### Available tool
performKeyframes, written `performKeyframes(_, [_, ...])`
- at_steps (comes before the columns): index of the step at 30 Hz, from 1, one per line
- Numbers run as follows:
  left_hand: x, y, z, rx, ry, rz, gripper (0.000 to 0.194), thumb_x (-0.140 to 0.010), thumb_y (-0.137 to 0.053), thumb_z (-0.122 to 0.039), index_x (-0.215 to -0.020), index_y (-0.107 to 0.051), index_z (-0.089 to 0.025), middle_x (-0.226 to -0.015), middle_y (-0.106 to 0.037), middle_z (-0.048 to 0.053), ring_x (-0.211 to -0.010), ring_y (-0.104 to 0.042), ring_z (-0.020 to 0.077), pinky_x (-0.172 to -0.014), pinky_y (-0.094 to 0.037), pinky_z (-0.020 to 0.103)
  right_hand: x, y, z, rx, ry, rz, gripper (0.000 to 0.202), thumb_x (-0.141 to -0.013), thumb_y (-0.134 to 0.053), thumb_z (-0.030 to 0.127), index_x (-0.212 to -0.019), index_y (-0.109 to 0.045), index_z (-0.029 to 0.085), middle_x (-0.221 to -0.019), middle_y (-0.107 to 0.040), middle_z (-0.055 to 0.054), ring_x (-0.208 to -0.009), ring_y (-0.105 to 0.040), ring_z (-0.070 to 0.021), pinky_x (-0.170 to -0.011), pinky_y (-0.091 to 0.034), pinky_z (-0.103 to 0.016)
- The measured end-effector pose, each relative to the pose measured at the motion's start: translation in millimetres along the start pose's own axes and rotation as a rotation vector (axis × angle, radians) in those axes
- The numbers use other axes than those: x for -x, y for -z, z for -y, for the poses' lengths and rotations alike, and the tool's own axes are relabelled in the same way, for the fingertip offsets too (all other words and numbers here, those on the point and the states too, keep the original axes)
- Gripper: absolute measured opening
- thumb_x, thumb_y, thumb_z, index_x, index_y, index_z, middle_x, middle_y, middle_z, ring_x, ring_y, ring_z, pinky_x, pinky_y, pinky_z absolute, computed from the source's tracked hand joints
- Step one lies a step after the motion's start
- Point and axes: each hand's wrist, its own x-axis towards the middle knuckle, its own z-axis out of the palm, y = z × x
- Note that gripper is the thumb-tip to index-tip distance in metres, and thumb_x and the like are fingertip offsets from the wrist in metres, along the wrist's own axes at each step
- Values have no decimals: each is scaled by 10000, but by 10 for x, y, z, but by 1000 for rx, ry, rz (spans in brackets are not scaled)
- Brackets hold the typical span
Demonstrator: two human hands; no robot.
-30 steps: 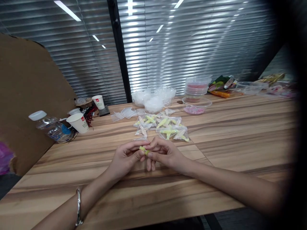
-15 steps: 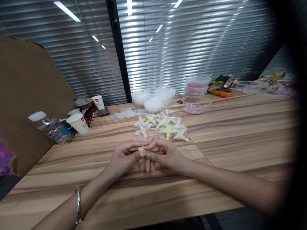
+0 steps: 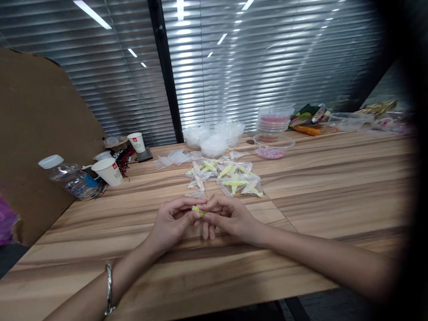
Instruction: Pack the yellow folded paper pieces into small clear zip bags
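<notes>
Because your right thumb has edged toward your left over the last second, a little less of the yellow piece (image 3: pixel 197 209) shows now; otherwise your hold looks almost unchanged. Taken with that, the shift reads as a small adjustment of fine finger work, with the piece not let go.

Your left hand (image 3: pixel 170 223) and your right hand (image 3: pixel 236 218) both pinch the piece between thumb and forefinger. It sits right at the meeting point of your fingertips, its top peeking out above your left thumb and its right end tucked behind your right thumb, so you cannot tell its full shape. You have it raised over the table (image 3: pixel 334 196), toward the near edge, with two of your right fingers hanging below.

Just beyond your fingertips, the clear bags (image 3: pixel 224 186) lie flat in a cluster between you and the far edge, with yellow and pale pieces inside; they have not shifted. Past them, by the far edge, you have whitish plastic bundles (image 3: pixel 214 145) and, right of those, a clear bowl (image 3: pixel 284 141) with pink bits. The bottle (image 3: pixel 75 178) leans by the left edge, well apart from your grip.
</notes>
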Motion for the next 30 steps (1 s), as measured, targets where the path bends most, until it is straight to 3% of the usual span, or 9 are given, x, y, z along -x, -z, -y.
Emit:
performKeyframes(10, [28, -11, 35, 93, 3, 21, 162, -761, -657, -151, -915, -697, -184, -725, -682, 22, -545, -564, 63, -543, -469, 154, 14, -7, -45, -9, 12, -3, 83, -846, -567, 228, -890, -545, 160, -789, -655, -31, -582, -648, -109, -521, -527, -224])
performKeyframes(15, [40, -17, 35, 64, -18, 10, 147, -763, -653, -166, -906, -688, -159, -730, -688, 40, -542, -570, 81, -525, -474, 172, 23, -9, -70, 8, 0, -11, 103, -851, -560, 256, -880, -547, 158, -693, -634, -9, -549, -626, -100, -513, -518, -217])
performKeyframes(24, [45, -28, 6, -22, 25, -23, 185, -758, -663, -240, -893, -675, -114, -706, -679, 68, -531, -562, 106, -516, -467, 205, 20, -10, -99, -13, 7, -23, 103, -836, -582, 259, -883, -558, 170, -735, -650, -14, -555, -638, -107, -505, -523, -219])
performKeyframes(30, [54, -33, -7, -59, 9, -31, 162, -773, -649, -230, -893, -675, -124, -715, -675, 59, -540, -556, 95, -530, -457, 194, 26, -14, -112, -21, 1, -20, 113, -843, -575, 266, -893, -551, 167, -620, -624, 9, -538, -631, -106, -511, -518, -214])
